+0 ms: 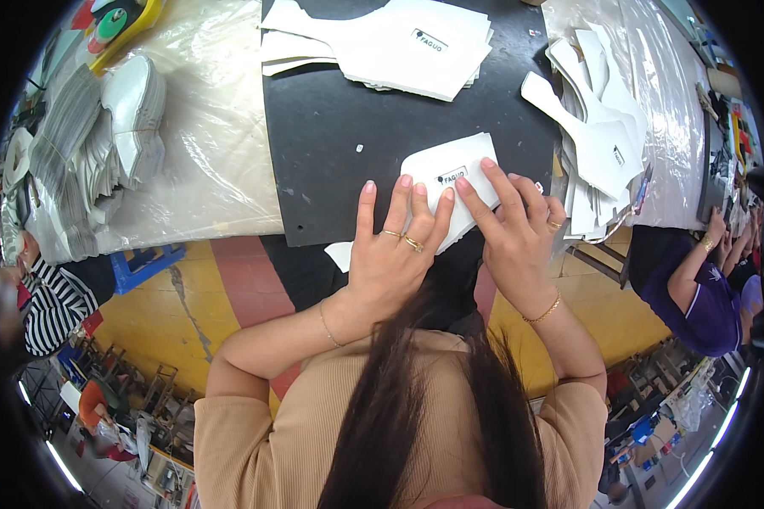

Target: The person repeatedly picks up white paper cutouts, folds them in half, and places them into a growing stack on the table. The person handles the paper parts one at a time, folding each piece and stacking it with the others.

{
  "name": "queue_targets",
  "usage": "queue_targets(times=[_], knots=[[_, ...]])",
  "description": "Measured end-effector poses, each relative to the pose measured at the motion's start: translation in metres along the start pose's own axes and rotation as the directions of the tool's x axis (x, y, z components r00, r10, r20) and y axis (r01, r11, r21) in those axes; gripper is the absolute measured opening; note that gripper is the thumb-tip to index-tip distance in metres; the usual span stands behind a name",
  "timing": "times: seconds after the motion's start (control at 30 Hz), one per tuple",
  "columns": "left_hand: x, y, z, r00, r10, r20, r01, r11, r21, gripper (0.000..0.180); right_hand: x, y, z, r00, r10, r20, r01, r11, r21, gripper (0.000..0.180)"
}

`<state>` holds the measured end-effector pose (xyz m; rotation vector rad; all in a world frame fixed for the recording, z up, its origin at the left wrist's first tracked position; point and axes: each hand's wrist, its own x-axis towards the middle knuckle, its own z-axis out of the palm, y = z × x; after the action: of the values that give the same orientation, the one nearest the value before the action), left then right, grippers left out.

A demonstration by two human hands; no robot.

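The left hand (395, 250) lies flat with open fingers on a white cut piece (450, 182) at the middle of the frame. The right hand (518, 229) presses the same piece with stretched fingers, gripping nothing. The piece rests on a black mat (339, 127). White stacks lie at the upper middle (407, 42) and upper right (598, 127).

Tan ribbed short-sleeve top, long dark hair, gold rings + thin bracelets.
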<state>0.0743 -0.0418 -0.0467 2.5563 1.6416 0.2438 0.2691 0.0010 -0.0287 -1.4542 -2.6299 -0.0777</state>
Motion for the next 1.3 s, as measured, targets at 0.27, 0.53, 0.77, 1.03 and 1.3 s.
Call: queue_targets(times=[0.27,0.53,0.77,1.03,1.3], knots=[[0.001,-0.001,-0.008,1.0,-0.005,0.026,0.007,0.996,-0.087,0.096,0.002,0.006,-0.007,0.998,0.065,0.019,-0.064,0.997,-0.053,0.063],[0.002,0.002,-0.004,0.999,-0.02,0.039,0.02,1.0,0.004,0.099,0.022,-0.005,-0.003,0.997,0.038,0.062,-0.033,0.997,-0.074,0.048],[0.0,0.002,-0.002,1.0,-0.013,0.016,0.013,1.0,0.013,0.065,0.033,-0.008,-0.001,0.994,-0.106,0.029,0.103,0.99,0.092,0.048],[-0.003,0.004,0.002,0.998,-0.04,0.043,0.037,0.997,0.069,0.098,0.009,0.009,-0.006,0.987,0.029,0.156,-0.013,0.995,-0.101,0.059],[-0.004,0.002,0.008,1.0,-0.006,-0.026,0.008,0.996,0.086,0.094,-0.038,-0.038,-0.004,0.932,-0.007,0.362,0.062,0.988,-0.142,0.059]])
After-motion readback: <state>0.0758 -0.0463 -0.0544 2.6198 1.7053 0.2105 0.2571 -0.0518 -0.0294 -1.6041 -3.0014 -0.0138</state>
